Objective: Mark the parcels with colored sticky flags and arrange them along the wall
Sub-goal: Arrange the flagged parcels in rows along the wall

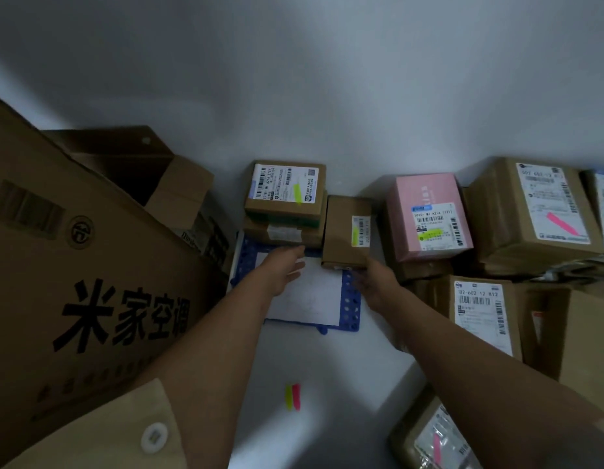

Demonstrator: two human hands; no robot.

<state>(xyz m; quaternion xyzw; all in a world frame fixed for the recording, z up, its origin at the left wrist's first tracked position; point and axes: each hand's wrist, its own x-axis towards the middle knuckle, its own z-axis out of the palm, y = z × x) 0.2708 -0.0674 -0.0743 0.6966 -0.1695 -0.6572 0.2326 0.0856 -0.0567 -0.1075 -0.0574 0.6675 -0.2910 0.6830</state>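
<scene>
box on blue mat by wall, yellow-flagged | right hand at its near bottom edge, grip unclear | left hand loose, holding nothing | stiff cardboard, probably light: take by both sides

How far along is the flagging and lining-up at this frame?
Done: the stacked box, pink box and large box at the wall show flags. In hand: right hand at the small flagged box. Left: front box shows no flag.
</scene>
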